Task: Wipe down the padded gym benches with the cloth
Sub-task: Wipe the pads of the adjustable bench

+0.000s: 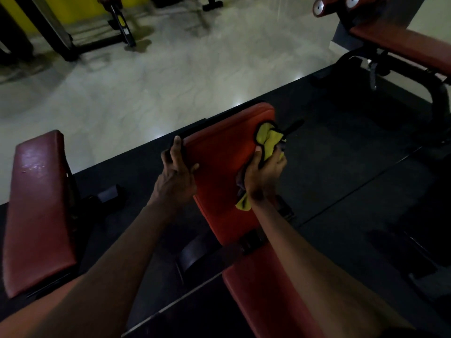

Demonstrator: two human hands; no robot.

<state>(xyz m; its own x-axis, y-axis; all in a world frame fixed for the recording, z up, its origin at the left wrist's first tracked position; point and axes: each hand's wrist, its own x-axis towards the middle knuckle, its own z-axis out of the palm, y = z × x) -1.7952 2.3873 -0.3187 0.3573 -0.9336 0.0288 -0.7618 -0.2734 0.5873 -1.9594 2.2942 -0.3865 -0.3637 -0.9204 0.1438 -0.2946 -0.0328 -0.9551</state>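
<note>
A red padded bench backrest (219, 152) slopes up in the middle of the head view, with its seat pad (256, 289) below. My right hand (263, 176) grips a yellow cloth with a dark hem (269, 139) against the backrest's right edge. One corner of the cloth hangs out below my wrist. My left hand (177, 174) holds the backrest's left edge, fingers wrapped behind it and thumb on the front.
A second dark-red bench pad (39, 206) stands at the left. A third red bench with round roller pads (402, 45) is at the far right. Black rubber matting (353, 167) lies under the benches, pale tile floor (170, 76) beyond, and machine frames (73, 45) at the far left.
</note>
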